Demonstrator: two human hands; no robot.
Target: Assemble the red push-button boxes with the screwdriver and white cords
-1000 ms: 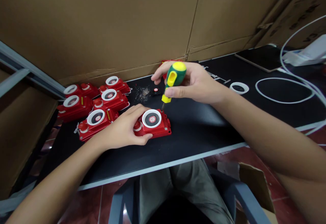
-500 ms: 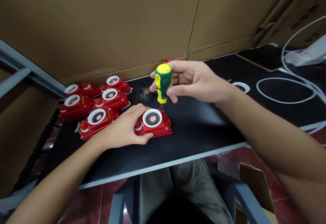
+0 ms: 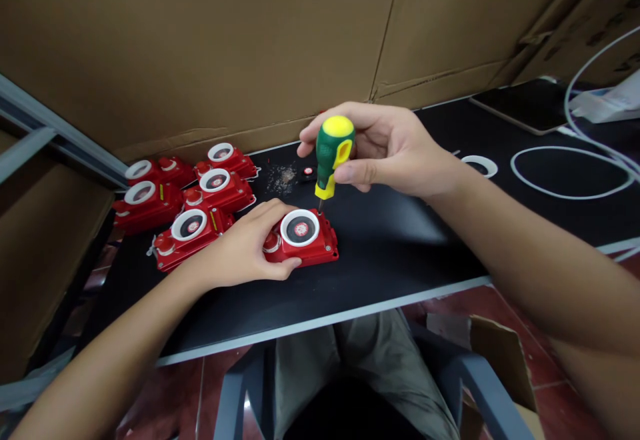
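Fingers of the left hand (image 3: 253,243) are curled over the left end of a red unit (image 3: 327,247), thumb along its near side, gripping it down. Fingers of the right hand (image 3: 393,150) are closed lightly on the green-and-yellow handle of a screwdriver (image 3: 327,153), thumb on one side, forefinger behind.

Nearest: lap in grey trousers (image 3: 345,347), with a blue-grey chair (image 3: 483,387) around it. Open carton (image 3: 500,353) to the right on the red tiled floor (image 3: 550,397).

Next, black tabletop (image 3: 390,247) with a pale front edge. Gripped unit lies flat on it, fairly near that edge, white ring facing up around a dark disc with a red-and-white centre. Screwdriver stands close to upright, shank down at the unit's far right corner; whether the tip is seated cannot be told.

Left of the hands: five more red units (image 3: 237,193), clustered, similar rings facing up.

Farther back: scattered debris (image 3: 283,179), and just beside it a small black part (image 3: 308,172) with a red-and-white centre. Toward the right: loose white ring (image 3: 493,168), looped white cable (image 3: 565,149), then a dark flat device (image 3: 527,107). Farthest: brown cardboard (image 3: 225,47) upright behind the tabletop.
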